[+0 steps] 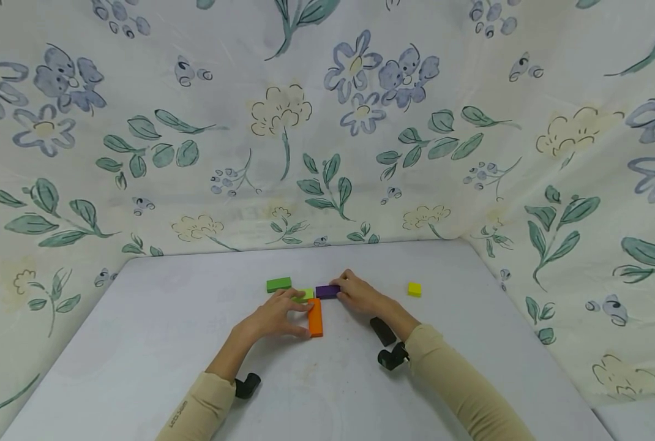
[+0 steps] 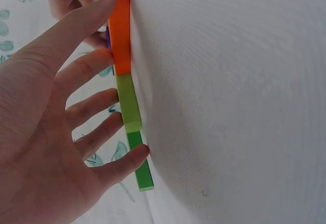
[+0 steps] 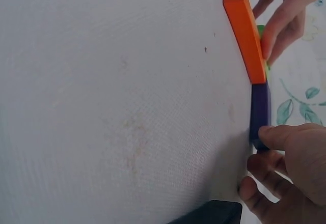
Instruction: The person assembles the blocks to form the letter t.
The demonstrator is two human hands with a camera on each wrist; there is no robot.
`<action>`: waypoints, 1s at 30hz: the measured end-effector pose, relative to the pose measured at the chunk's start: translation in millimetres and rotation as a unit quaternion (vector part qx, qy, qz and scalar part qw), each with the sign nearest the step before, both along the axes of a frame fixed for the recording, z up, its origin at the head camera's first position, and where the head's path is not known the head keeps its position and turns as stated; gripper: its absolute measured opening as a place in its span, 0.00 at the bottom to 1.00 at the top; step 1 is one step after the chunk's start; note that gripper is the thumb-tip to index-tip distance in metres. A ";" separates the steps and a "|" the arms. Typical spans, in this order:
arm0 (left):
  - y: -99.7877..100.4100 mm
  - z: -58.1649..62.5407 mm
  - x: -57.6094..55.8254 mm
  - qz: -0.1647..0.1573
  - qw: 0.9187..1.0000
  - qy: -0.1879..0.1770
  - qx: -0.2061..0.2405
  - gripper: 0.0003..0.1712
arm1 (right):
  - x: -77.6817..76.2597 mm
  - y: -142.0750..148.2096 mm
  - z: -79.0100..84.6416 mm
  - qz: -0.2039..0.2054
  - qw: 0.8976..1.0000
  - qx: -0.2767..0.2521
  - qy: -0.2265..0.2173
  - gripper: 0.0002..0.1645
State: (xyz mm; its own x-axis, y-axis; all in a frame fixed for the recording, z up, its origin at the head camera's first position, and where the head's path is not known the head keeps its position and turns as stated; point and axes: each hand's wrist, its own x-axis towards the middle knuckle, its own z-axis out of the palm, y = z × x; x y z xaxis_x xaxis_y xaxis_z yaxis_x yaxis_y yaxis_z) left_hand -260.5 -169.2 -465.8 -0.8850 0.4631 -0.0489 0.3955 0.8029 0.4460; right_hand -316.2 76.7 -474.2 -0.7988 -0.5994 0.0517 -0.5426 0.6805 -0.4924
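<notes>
In the head view, my left hand (image 1: pixel 276 315) lies with spread fingers along the left side of an upright-pointing orange block (image 1: pixel 316 318). Its thumb and index fingertip touch that block. The other fingers reach over a light green block (image 2: pixel 129 103) and a darker green block (image 2: pixel 141 163) in the left wrist view. My right hand (image 1: pixel 359 293) pinches the right end of a purple block (image 1: pixel 326 292) between thumb and fingers. The purple block's left end lies close by the far end of the orange one, beside the light green block.
A small yellow block (image 1: pixel 414 289) sits off to the right. A dark oblong piece (image 1: pixel 382 331) shows beside my right forearm, near the black wrist camera (image 1: pixel 392 356). Flower-patterned cloth (image 1: pixel 327 153) rises behind the white table (image 1: pixel 157 343).
</notes>
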 end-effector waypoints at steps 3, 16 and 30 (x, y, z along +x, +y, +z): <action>0.1 0.1 0.1 0.001 1.000 0.001 -0.002 0.34 | -0.2 -0.4 -0.8 0.000 1.000 -0.001 0.000 0.20; 0.5 1.9 0.3 -0.002 1.000 0.004 -0.005 0.33 | 1.6 -1.4 0.8 0.007 1.000 0.003 -0.001 0.20; 0.6 2.7 1.5 -0.006 1.000 0.004 -0.004 0.33 | 3.3 -1.2 1.0 0.006 1.000 0.002 -0.001 0.20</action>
State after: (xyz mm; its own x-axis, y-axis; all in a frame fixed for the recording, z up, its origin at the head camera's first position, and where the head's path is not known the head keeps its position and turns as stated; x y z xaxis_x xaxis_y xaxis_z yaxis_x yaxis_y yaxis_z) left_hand -259.0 -168.6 -463.1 -0.8796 0.4735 -0.0452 0.4092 0.8018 0.4355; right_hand -312.9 75.5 -473.2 -0.7912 -0.6097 0.0484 -0.5503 0.6752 -0.4912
